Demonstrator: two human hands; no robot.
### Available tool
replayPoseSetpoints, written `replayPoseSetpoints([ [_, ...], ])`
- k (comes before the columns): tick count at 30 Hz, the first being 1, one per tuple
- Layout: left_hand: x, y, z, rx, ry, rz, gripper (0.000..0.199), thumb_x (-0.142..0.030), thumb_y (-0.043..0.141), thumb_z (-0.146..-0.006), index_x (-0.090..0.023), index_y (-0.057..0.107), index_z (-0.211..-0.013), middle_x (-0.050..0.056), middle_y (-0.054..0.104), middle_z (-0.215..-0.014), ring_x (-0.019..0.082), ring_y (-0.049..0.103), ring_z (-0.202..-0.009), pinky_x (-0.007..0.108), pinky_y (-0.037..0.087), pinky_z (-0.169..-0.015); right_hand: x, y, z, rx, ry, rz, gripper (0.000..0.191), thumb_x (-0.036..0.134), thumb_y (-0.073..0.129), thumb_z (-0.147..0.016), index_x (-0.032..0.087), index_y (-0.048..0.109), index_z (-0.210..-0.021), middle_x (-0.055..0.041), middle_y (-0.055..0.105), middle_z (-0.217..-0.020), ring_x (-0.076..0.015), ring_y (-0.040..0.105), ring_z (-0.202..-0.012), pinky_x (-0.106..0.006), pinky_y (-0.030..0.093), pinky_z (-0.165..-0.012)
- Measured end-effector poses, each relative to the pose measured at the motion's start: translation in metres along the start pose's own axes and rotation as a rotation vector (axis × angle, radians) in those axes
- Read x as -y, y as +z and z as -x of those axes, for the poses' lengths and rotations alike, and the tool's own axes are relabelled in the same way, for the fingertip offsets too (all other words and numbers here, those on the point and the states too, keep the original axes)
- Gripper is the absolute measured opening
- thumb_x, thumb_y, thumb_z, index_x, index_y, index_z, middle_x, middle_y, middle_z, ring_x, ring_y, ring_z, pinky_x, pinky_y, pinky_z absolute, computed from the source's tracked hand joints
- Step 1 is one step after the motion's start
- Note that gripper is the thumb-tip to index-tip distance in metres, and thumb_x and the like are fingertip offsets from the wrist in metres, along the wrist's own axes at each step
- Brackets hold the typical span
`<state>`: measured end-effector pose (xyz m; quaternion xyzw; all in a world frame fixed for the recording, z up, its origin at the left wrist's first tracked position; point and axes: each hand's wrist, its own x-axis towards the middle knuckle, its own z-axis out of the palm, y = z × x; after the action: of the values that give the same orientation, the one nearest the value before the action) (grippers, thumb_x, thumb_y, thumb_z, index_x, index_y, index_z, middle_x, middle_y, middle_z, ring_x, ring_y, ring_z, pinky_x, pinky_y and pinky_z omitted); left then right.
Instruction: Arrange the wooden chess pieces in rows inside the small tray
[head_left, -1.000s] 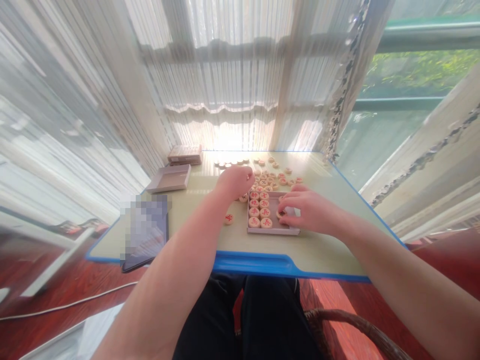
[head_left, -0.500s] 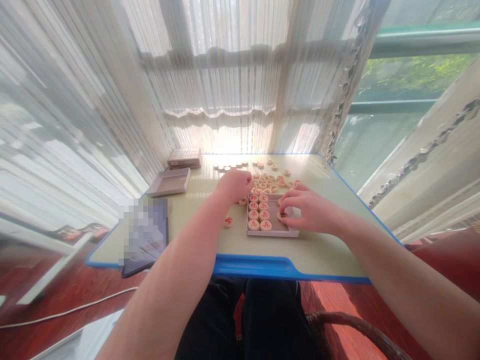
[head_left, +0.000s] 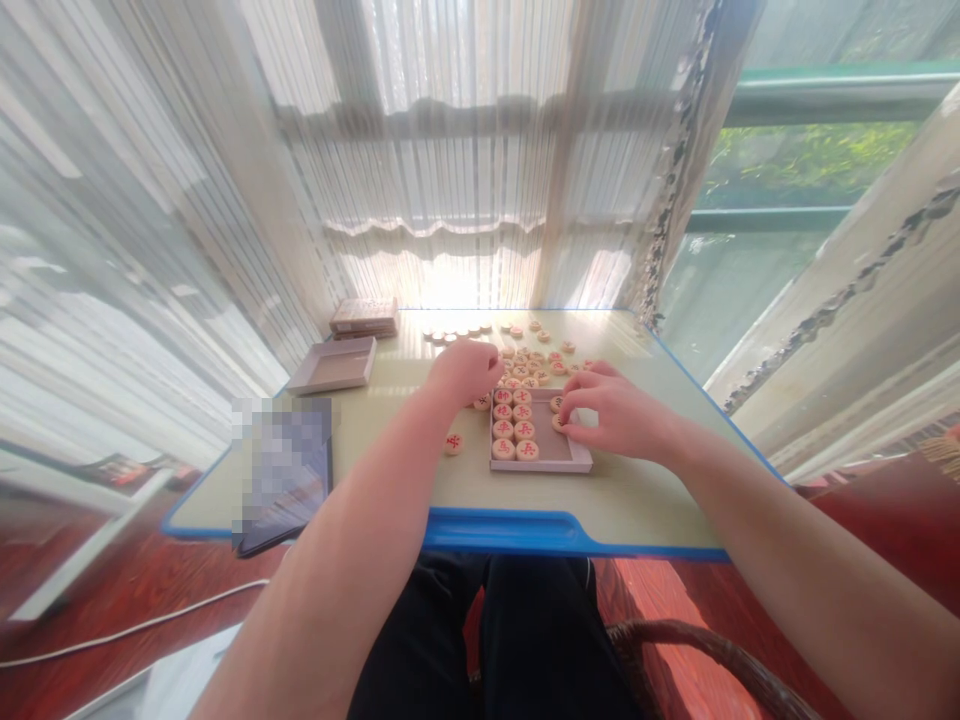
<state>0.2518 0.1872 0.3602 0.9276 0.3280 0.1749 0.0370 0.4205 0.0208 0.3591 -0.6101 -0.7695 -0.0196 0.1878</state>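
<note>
Blue trim [head_left: 510,530] runs along the front of the worktop [head_left: 637,500]. At the left, a flat dark thing [head_left: 307,490] sits close to the edge. The left hand [head_left: 472,368] is curled by the loose pieces [head_left: 536,370]; I can't tell if it holds anything. A strip of worktop lies between the box [head_left: 541,466] and the trim. In the box's right side, the right hand [head_left: 570,412] pinches a round piece [head_left: 558,424], with a gap between it and the red-marked pieces [head_left: 524,431].
</note>
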Motion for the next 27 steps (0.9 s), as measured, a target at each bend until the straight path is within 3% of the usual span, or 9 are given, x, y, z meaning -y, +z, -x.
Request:
replayPoseSetpoints([
  [4, -0.0014, -0.0023, 0.0004, -0.003, 0.025, 0.019, 0.033, -0.034, 0.043, -0.082, -0.018, 0.054, -0.055, 0.004, 0.053, -0.054, 0.015, 0.045, -0.051, 0.028, 0.028, -0.049, -0.0009, 0.0026, -0.0001, -0.044, -0.023, 0.003, 0.013, 0.026, 0.063, -0.074, 0.023, 0.070, -0.085, -0.0058, 0.063, -0.093, -0.0228, 0.051, -0.093, -0.038, 0.043, -0.087],
  [15, -0.0004, -0.0008, -0.0008, 0.013, 0.017, 0.013, 0.031, -0.033, 0.044, -0.080, -0.018, 0.056, -0.056, 0.004, 0.054, -0.055, 0.015, 0.044, -0.051, 0.028, 0.027, -0.049, -0.0080, 0.0068, -0.0016, 0.003, -0.014, -0.003, 0.011, 0.027, 0.060, -0.077, 0.022, 0.069, -0.075, -0.0048, 0.064, -0.087, -0.0204, 0.056, -0.086, -0.039, 0.042, -0.090],
  [27, -0.0007, -0.0019, -0.0006, 0.025, 0.021, 0.018, 0.031, -0.033, 0.044, -0.082, -0.017, 0.059, -0.060, 0.004, 0.058, -0.059, 0.015, 0.048, -0.053, 0.027, 0.029, -0.051, -0.0083, 0.0084, -0.0032, 0.016, 0.011, -0.019, 0.008, 0.026, 0.062, -0.076, 0.022, 0.069, -0.077, -0.0042, 0.064, -0.082, -0.0215, 0.056, -0.087, -0.041, 0.040, -0.092],
])
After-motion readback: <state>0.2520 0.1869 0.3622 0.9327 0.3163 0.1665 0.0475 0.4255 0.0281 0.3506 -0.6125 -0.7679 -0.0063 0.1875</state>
